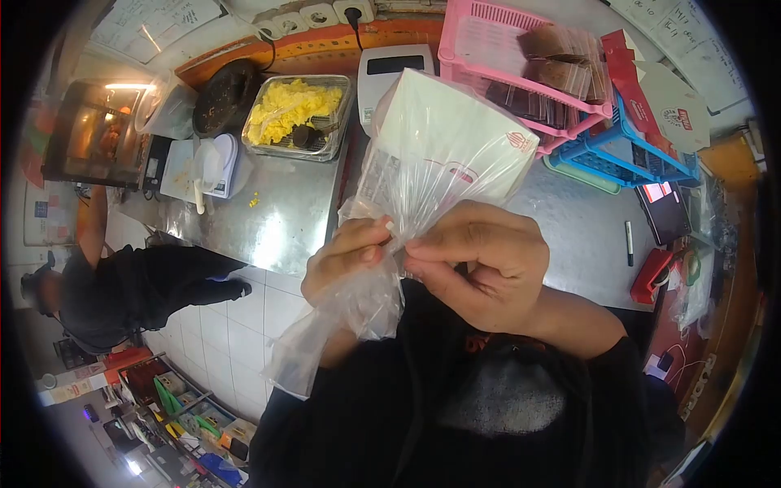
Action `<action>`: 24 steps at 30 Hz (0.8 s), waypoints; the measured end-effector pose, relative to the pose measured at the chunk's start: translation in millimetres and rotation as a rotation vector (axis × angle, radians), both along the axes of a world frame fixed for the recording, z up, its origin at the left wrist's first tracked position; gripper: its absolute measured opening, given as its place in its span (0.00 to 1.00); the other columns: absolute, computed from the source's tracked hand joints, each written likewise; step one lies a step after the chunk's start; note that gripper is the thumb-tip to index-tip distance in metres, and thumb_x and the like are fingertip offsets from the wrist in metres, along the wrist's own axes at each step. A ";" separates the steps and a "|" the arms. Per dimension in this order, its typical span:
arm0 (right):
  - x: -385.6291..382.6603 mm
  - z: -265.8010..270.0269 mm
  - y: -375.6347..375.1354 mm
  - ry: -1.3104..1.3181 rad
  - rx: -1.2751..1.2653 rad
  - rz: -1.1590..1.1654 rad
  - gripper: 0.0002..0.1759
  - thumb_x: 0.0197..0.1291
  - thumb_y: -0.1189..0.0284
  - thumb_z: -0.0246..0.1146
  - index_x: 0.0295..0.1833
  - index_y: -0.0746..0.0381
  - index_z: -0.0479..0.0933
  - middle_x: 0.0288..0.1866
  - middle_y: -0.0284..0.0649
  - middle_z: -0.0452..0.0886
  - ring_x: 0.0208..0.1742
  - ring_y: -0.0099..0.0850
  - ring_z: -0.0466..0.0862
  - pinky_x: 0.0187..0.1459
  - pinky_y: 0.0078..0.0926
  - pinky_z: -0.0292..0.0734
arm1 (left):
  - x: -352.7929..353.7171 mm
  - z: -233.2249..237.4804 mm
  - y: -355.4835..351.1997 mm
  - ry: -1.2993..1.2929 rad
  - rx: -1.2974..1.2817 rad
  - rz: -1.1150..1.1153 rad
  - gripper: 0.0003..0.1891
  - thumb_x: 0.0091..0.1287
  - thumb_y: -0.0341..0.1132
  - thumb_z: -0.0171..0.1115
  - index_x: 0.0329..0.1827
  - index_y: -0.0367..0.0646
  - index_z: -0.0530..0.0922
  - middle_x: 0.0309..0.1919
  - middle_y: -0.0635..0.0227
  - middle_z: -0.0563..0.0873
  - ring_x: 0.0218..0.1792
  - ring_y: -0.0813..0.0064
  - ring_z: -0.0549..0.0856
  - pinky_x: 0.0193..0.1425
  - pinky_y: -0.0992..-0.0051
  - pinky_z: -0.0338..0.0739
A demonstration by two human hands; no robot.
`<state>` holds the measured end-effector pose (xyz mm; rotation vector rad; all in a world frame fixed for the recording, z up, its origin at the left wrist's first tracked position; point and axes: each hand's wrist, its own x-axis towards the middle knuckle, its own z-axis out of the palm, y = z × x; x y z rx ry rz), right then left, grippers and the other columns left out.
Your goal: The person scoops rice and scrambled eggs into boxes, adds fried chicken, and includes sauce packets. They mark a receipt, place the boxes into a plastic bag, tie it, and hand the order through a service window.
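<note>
A white cardboard box [443,122] with small red printing sits inside a clear plastic bag [407,183], held up in front of my chest above the steel table. My left hand [348,256] is closed around the bag's gathered neck. With thumb and forefinger pinched, my right hand [480,260] grips the same neck from the other side. The bag's loose open end hangs below my left hand. Whether anything else is between my fingers is hidden.
A tray of yellow food [297,114] and a scale [220,163] stand left on the steel table. Pink basket [488,37], blue basket [610,150], marker [629,242] and red tape dispenser [651,276] are right. Another person [114,293] stands by a lit oven [98,134].
</note>
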<state>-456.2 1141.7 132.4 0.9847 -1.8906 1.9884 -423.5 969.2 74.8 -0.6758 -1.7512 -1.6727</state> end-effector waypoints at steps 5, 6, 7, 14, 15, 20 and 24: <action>3.9 -10.2 -0.7 -0.356 -0.158 0.082 0.13 0.56 0.83 0.68 0.48 0.67 0.81 0.34 0.40 0.83 0.29 0.22 0.81 0.31 0.17 0.78 | -14.7 1.9 -10.4 0.031 -0.053 -0.109 0.09 0.61 0.28 0.63 0.43 0.36 0.78 0.46 0.50 0.84 0.43 0.58 0.84 0.49 0.64 0.78; 2.0 -8.0 1.0 -0.359 -0.158 0.076 0.13 0.56 0.83 0.68 0.48 0.67 0.81 0.34 0.40 0.83 0.29 0.22 0.81 0.31 0.17 0.78 | -19.0 2.3 -15.2 -0.015 -0.049 -0.247 0.12 0.53 0.29 0.68 0.39 0.35 0.82 0.45 0.47 0.85 0.42 0.55 0.85 0.48 0.62 0.78; -5.0 -3.7 3.9 -0.650 -0.161 0.221 0.12 0.58 0.81 0.67 0.48 0.68 0.80 0.34 0.40 0.84 0.30 0.21 0.82 0.32 0.17 0.79 | -22.6 -0.1 -13.8 -0.060 -0.032 -0.201 0.13 0.49 0.30 0.71 0.37 0.36 0.83 0.42 0.51 0.86 0.39 0.57 0.86 0.45 0.64 0.79; -44.9 -33.6 29.0 -0.977 0.134 0.353 0.03 0.61 0.79 0.63 0.39 0.67 0.79 0.33 0.41 0.84 0.31 0.28 0.85 0.34 0.22 0.82 | -31.3 -21.0 -12.6 -0.625 0.164 -0.183 0.06 0.63 0.25 0.59 0.42 0.34 0.78 0.38 0.55 0.85 0.38 0.64 0.83 0.46 0.67 0.77; -47.2 -37.0 30.9 -0.492 0.383 0.204 0.03 0.59 0.79 0.62 0.39 0.66 0.79 0.32 0.42 0.83 0.33 0.32 0.85 0.35 0.26 0.81 | -32.6 -21.4 -13.9 -0.653 0.138 -0.205 0.06 0.65 0.21 0.56 0.43 0.35 0.78 0.40 0.56 0.84 0.41 0.67 0.84 0.48 0.68 0.78; -49.6 -33.4 15.3 0.349 0.734 -0.166 0.06 0.54 0.76 0.60 0.37 0.61 0.80 0.31 0.44 0.83 0.37 0.42 0.84 0.39 0.37 0.80 | -39.0 -2.9 -0.9 -0.752 0.315 -0.162 0.06 0.64 0.24 0.57 0.42 0.35 0.80 0.37 0.61 0.86 0.40 0.76 0.82 0.44 0.80 0.71; -57.1 -8.2 4.4 0.314 1.091 -0.142 0.09 0.56 0.67 0.58 0.35 0.59 0.81 0.33 0.43 0.83 0.38 0.44 0.84 0.40 0.41 0.79 | -45.3 31.0 3.0 -0.692 0.370 -0.132 0.04 0.65 0.23 0.57 0.41 0.35 0.77 0.36 0.64 0.82 0.35 0.78 0.78 0.41 0.77 0.71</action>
